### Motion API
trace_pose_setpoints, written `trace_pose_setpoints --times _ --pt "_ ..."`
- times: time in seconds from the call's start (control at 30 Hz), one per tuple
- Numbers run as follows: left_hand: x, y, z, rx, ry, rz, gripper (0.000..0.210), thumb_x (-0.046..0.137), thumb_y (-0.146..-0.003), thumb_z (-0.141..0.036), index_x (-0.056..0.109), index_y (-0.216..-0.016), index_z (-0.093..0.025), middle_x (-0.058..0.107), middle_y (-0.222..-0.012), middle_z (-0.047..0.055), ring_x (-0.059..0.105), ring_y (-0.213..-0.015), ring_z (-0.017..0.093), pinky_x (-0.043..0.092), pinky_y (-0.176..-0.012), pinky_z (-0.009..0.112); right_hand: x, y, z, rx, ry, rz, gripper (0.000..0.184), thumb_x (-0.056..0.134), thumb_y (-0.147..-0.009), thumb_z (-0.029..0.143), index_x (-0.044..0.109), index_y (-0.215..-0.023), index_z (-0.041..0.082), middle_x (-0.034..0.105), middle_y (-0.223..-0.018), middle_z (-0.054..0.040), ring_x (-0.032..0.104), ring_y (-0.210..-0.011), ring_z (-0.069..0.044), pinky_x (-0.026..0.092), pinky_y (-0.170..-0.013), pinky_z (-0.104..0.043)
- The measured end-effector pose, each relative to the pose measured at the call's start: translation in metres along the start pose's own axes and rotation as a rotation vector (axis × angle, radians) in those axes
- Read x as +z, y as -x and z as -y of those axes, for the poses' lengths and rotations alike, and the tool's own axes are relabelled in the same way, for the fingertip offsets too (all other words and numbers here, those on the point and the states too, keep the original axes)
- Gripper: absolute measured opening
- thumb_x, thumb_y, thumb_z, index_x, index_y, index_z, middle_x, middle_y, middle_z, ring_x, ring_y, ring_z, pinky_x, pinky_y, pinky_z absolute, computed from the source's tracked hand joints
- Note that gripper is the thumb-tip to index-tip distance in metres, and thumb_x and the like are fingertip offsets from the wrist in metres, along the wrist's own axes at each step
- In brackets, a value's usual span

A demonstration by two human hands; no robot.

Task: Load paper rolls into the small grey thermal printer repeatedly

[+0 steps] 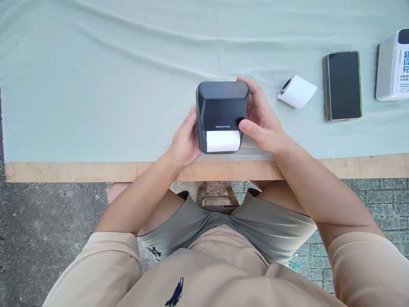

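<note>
Between my two hands is a black label printer point(223, 113) with "NIIMBOT" lettering on its front. White label paper point(223, 141) shows below its lid, which looks closed. My left hand point(185, 138) grips the printer's left side, its fingers partly hidden behind the body. On the right side, my right hand point(262, 119) holds it with the thumb on the front near the lower right corner and fingers around the upper right edge. To the right of that hand, a small roll of white label paper point(298, 91) lies on the cloth with its loose end curling out.
A phone point(344, 85) with a dark screen lies farther right, apparently on top of another flat thing. At the right edge stands a white box-shaped device point(388, 70) with a printed label, cut off by the frame. Pale green cloth point(111, 85) covers the table, leaving its wooden front edge point(79, 172) bare.
</note>
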State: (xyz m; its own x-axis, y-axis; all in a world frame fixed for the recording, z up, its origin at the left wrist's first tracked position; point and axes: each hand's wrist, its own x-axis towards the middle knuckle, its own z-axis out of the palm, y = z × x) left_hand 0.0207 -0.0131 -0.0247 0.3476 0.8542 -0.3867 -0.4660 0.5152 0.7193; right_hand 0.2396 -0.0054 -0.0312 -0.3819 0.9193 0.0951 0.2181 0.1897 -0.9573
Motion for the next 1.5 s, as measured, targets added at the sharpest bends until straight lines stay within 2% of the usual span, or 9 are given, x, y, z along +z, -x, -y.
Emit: trace_pose_setpoints --times 0.23,0.47,0.6,0.73,0.9,1.1,1.2,1.3,1.5 --pt "-0.001 0.001 0.003 0.012 -0.051 0.021 0.057 0.043 -0.108 -0.068 0.07 -0.13 -0.023 0.079 -0.136 0.006 0.065 -0.148 0.031 0.061 -0.117 0.044 0.001 0.0 0.006 -0.012 0.038 -0.04 0.089 0.065 -0.089 0.086 0.04 -0.161 0.04 0.058 -0.143 -0.0064 0.067 -0.104 -0.025 0.063 -0.082 -0.041" --pt "-0.001 0.0 0.0 0.021 -0.085 0.014 0.054 0.043 -0.108 -0.064 0.073 -0.113 -0.02 0.084 -0.112 0.007 0.08 -0.12 0.032 0.071 -0.086 0.039 0.002 -0.002 0.01 0.046 0.081 -0.056 0.097 0.063 -0.084 0.092 0.041 -0.163 0.039 0.057 -0.148 -0.0055 0.065 -0.096 -0.023 0.061 -0.082 -0.04" --pt "-0.001 -0.001 0.0 0.004 -0.107 0.025 0.055 0.042 -0.107 -0.066 0.072 -0.117 -0.021 0.084 -0.105 0.007 0.083 -0.109 0.033 0.071 -0.071 0.039 0.003 -0.003 0.012 0.077 0.11 -0.056 0.105 0.058 -0.081 0.099 0.04 -0.165 0.038 0.054 -0.155 -0.0062 0.067 -0.105 -0.025 0.061 -0.084 -0.04" --pt "0.001 -0.001 0.0 0.025 -0.096 0.01 0.045 0.05 -0.107 -0.059 0.071 -0.112 -0.02 0.082 -0.112 0.008 0.08 -0.119 0.033 0.072 -0.087 0.042 0.0 -0.003 0.021 0.035 0.107 -0.043 0.12 0.07 -0.071 0.097 0.031 -0.169 0.041 0.049 -0.162 -0.0092 0.063 -0.128 -0.033 0.063 -0.086 -0.041" --pt "0.0 -0.001 0.0 0.015 -0.088 0.009 0.033 0.055 -0.105 -0.049 0.072 -0.108 -0.02 0.083 -0.108 0.006 0.078 -0.124 0.033 0.073 -0.083 0.04 -0.007 -0.003 0.032 -0.106 0.257 -0.101 0.091 0.08 -0.079 0.08 0.049 -0.156 0.042 0.058 -0.157 -0.0087 0.054 -0.147 -0.039 0.061 -0.102 -0.051" --pt "-0.002 -0.002 0.0 -0.022 -0.112 0.032 0.039 0.052 -0.106 -0.055 0.071 -0.113 -0.021 0.082 -0.098 0.004 0.084 -0.091 0.03 0.067 -0.054 0.034 -0.008 -0.005 0.038 -0.23 0.612 -0.346 0.082 0.06 -0.083 0.095 0.065 -0.131 0.029 0.072 -0.127 -0.0133 0.069 -0.121 -0.039 0.062 -0.095 -0.054" --pt "-0.004 -0.003 0.004 0.001 -0.141 0.052 0.045 0.055 -0.104 -0.062 0.073 -0.117 -0.023 0.082 -0.102 0.004 0.084 -0.098 0.027 0.069 -0.064 0.033 -0.005 -0.01 0.05 -0.353 0.537 -0.634 0.055 0.059 -0.097 0.081 0.066 -0.106 0.027 0.067 -0.103 -0.0067 0.071 -0.088 -0.025 0.057 -0.069 -0.04" --pt "-0.007 -0.002 0.008 0.017 -0.169 0.078 0.043 0.062 -0.102 -0.062 0.075 -0.117 -0.024 0.082 -0.104 0.002 0.082 -0.104 0.023 0.069 -0.077 0.03 -0.001 -0.014 0.062 -0.44 0.416 -0.893 0.05 0.067 -0.099 0.071 0.054 -0.083 0.026 0.049 -0.086 -0.0003 0.053 -0.061 -0.013 0.042 -0.051 -0.032" --pt "-0.007 -0.002 0.006 -0.001 -0.167 0.066 0.044 0.06 -0.103 -0.062 0.076 -0.114 -0.023 0.079 -0.096 0.002 0.08 -0.088 0.02 0.062 -0.062 0.027 0.004 -0.013 0.063 -0.339 0.306 -0.825 0.055 0.067 -0.094 0.079 0.053 -0.085 0.027 0.049 -0.092 0.0003 0.067 -0.064 -0.015 0.059 -0.057 -0.035"
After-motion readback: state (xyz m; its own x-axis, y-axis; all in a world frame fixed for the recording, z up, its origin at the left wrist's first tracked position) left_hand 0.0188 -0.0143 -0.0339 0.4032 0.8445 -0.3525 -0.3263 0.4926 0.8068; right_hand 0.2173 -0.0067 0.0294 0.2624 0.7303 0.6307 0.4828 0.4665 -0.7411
